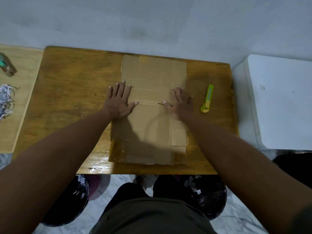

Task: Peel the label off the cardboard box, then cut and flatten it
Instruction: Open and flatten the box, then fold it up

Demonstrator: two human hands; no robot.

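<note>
Lying flat on the wooden bench (70,92), opened out into a single sheet: the cardboard box (152,119), long axis running from the near edge toward the far edge, creases and slits crossing its middle. Pressed palm-down on the sheet's left edge, the left hand (119,103), fingers spread and straight, little finger and part of the palm over the bench wood, thumb reaching inward across the cardboard. Pressed palm-down on the right part of the sheet, the right hand (181,103), fingers splayed toward the far side, thumb pointing inward near a short dark slit. No grip closed on anything: both hands wide open and flat, holding nothing, only bearing down. Both forearms bare, reaching in from the near side, casting a shadow over the lower middle of the sheet. Glossy clear tape (118,149) visible along the near left corner of the cardboard. Resting on the bench just right of the sheet, apart from the right hand: a yellow-green utility knife (207,98), lying at a slight angle, blade end toward the far side; blade out or in, cannot tell. Off to the left on a paler board (22,115), a heap of shredded paper scraps (5,100). To the right of the bench, a white surface (278,102).
</note>
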